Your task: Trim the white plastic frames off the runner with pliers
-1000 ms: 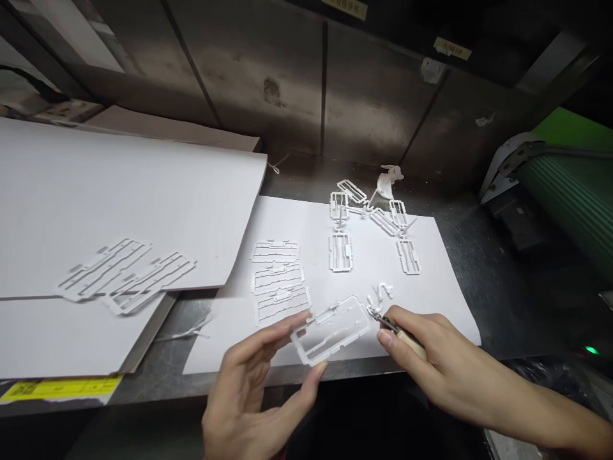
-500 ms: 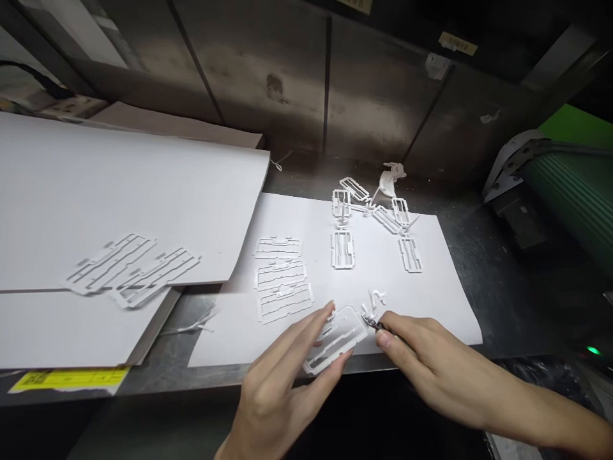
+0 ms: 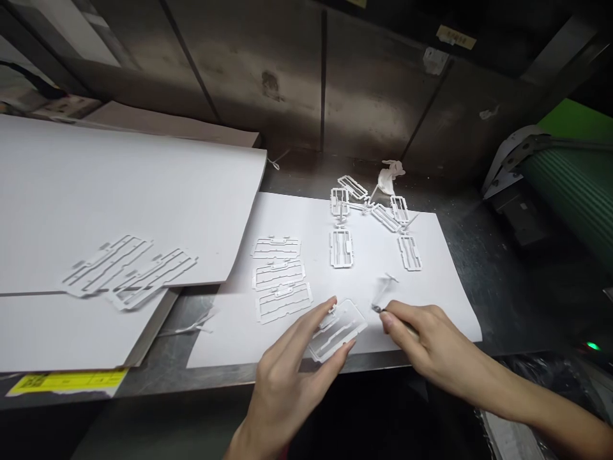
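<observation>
My left hand (image 3: 292,377) grips a white plastic frame (image 3: 339,333) between thumb and fingers, above the front edge of the paper. The frame is flat with rounded corners and bars across it. In my right hand (image 3: 426,338) is a pair of nippers (image 3: 377,308); its small metal tip points at the frame's right side, with a gap between them. Most of the tool is hidden by the fingers. A blurred white scrap of sprue (image 3: 391,278) appears just above the tip. Left of the held frame, several similar frames (image 3: 283,301) lie in a column.
White paper (image 3: 440,306) covers part of the dark metal bench. At its back, several smaller frames (image 3: 341,249) stay joined to sprues. Two frames (image 3: 108,265) rest on a white board stack (image 3: 158,185) at left. A green conveyor belt (image 3: 575,172) stands at right.
The nippers' tip has moved away from the frame's corner. The sprue scrap, earlier against that corner, is now apart from it, higher and blurred. My left hand has shifted slightly right with the frame.
</observation>
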A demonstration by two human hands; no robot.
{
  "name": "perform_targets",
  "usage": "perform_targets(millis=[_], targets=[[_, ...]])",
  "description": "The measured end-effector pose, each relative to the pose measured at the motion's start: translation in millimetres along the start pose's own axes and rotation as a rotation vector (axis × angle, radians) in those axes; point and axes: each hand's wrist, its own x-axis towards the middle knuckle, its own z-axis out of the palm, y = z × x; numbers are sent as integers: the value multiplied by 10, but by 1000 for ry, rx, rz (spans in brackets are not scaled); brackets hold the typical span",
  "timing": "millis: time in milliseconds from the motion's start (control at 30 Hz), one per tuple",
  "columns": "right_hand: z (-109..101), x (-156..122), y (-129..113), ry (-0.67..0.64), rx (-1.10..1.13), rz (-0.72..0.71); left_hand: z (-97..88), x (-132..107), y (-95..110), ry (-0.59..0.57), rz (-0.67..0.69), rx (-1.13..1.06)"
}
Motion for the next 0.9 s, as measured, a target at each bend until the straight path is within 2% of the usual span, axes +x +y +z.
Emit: perform_targets(millis=[67, 133, 267, 367, 433, 500, 600, 700, 800, 867, 900], targets=[[-46, -60, 168, 136, -59, -53, -82, 7, -21, 6, -4, 36], [-126, -159, 418, 268, -176, -43, -190, 23, -63, 12, 15, 116], [-316, -339, 1047, 490, -435, 147, -313, 61, -196, -56, 68, 244], [-411, -344, 1405, 606, -575, 218, -234, 61, -301, -137, 122, 257], [-421, -294, 1494, 697, -743, 148, -140, 44, -339, -170, 133, 286], [-372, -230, 1461, 741, -857, -5, -83, 20, -321, -194, 115, 331], [-197, -149, 1319, 609, -770, -286, -168, 14, -205, -158, 88, 351], [-11, -73, 1310, 520, -721, -485, -486, 99, -157, -27, 93, 392], [76, -3, 1444, 565, -723, -586, -1016, 264, -338, 100, 45, 609], [69, -41, 1518, 584, -723, -608, -1401, 396, -575, 88, -34, 767], [53, -99, 1544, 595, -727, -608, -1569, 464, -714, 18, -118, 807]])
